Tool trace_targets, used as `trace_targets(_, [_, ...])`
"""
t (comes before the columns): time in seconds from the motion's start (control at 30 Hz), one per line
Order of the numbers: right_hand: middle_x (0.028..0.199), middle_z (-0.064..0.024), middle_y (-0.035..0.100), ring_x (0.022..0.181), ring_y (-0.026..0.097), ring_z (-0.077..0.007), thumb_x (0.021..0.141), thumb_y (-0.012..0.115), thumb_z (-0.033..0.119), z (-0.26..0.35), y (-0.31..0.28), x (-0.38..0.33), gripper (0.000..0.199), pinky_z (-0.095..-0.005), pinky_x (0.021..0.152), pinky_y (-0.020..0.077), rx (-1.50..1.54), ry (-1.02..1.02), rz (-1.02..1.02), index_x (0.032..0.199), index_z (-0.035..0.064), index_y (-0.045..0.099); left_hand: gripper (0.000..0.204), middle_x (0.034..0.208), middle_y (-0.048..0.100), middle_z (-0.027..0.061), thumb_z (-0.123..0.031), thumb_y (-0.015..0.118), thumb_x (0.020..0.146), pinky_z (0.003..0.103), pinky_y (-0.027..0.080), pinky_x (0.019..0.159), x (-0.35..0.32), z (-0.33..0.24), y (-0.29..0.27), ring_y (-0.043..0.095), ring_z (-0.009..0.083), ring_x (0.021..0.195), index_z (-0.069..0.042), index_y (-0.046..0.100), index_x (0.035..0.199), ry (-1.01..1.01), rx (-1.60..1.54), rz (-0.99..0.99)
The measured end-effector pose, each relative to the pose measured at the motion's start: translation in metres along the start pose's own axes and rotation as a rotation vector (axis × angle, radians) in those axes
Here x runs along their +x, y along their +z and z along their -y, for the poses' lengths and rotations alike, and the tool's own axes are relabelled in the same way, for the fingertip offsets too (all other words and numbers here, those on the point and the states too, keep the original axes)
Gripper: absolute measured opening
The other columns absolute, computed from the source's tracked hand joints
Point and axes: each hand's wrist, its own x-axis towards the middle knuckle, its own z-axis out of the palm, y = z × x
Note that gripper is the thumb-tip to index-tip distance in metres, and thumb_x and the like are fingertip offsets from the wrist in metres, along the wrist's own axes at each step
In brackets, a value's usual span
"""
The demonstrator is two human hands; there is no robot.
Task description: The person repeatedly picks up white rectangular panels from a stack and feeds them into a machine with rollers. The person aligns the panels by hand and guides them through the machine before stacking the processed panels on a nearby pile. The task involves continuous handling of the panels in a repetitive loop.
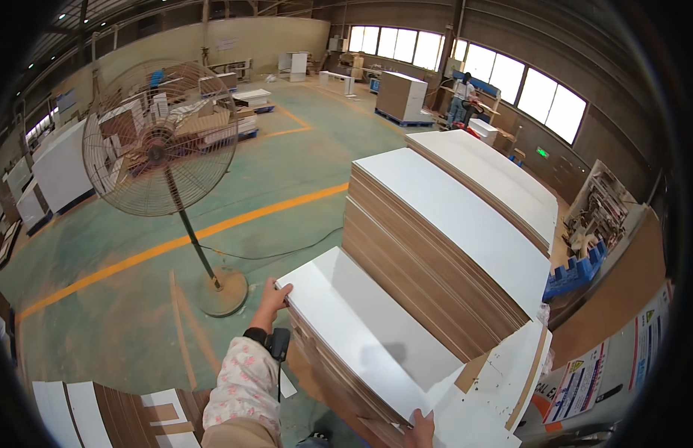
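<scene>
Both left hand (271, 304) and right hand (421, 431) clasp a white panel (331, 317) — fingers closed on its edge.

Factory workshop, stacked panels (354, 317), pedestal fan (158, 152)

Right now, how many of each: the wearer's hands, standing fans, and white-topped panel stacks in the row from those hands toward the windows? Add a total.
Hands: 2
Standing fan: 1
White-topped panel stacks: 3
Total: 6
</scene>
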Motion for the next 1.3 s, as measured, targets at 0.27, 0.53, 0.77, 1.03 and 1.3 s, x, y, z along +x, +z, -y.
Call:
trace_targets(0.27, [0.126, -0.0115, 0.041, 0.11, 0.046, -0.028, 0.092, 0.045, 0.029, 0.031, 0.014, -0.025, 0.056, -0.0429, 0.095, 0.0398, 0.106, 0.013, 0.016, 0.134, 0.0007, 0.02, 0.055, 0.096, 0.052, 0.0146, -0.011, 0.065, 0.074, 0.041, 0.053, 0.063, -0.031, 0.01, -0.034, 0.058, 0.0246, 0.081, -0.005, 0.032, 0.117, -0.035, -0.175, -0.088])
trace_targets(0.53, [0.123, -0.0155, 0.047, 0.115, 0.044, -0.0257, 0.083, 0.058, 0.043, 0.093, -0.007, -0.036, 0.067, -0.0441, 0.092, 0.0372, -0.072, 0.163, -0.056, 0.128, -0.0027, 0.036, 0.042, 0.11, 0.056, 0.0085, -0.019, 0.054, 0.088, 0.028, 0.045, 0.078, -0.164, -0.021, -0.081, 0.054, 0.0124, 0.09, -0.007, 0.044, 0.127, 0.075, 0.075, 0.415])
trace_targets(0.77, [0.119, -0.0189, 0.051, 0.113, 0.046, -0.0257, 0.084, 0.051, 0.052, 0.077, -0.063, -0.078, 0.068, -0.0324, 0.095, 0.0358, -0.67, -0.04, -0.129, 0.118, -0.0068, 0.047, 0.05, 0.119, 0.052, 0.0071, -0.033, 0.053, 0.088, 0.033, 0.042, 0.087, -0.24, -0.027, -0.07, 0.051, 0.018, 0.101, -0.002, 0.045, 0.125, -0.352, 0.085, 0.271])
trace_targets(1.03, [0.114, -0.0128, 0.055, 0.104, 0.049, -0.0166, 0.086, 0.054, 0.047, 0.056, -0.212, -0.282, 0.059, -0.0288, 0.088, 0.0389, -0.25, -0.192, -0.295, 0.119, -0.0015, 0.049, 0.049, 0.118, 0.053, 0.0079, -0.033, 0.054, 0.087, 0.034, 0.041, 0.088, -0.342, 0.004, 0.034, 0.051, 0.0194, 0.103, -0.002, 0.045, 0.124, -0.325, 0.07, 0.733])
trace_targets(1.3, [0.098, -0.0086, 0.061, 0.084, 0.056, -0.0123, 0.085, 0.057, 0.044, -0.005, -0.403, -0.49, 0.053, -0.0264, 0.073, 0.0455, -0.049, -0.326, -0.756, 0.109, -0.0033, 0.056, 0.048, 0.117, 0.053, 0.0086, -0.032, 0.055, 0.086, 0.035, 0.04, 0.09, -0.524, 0.067, 0.124, 0.05, 0.0208, 0.106, -0.002, 0.046, 0.123, -0.321, 0.041, 1.045])
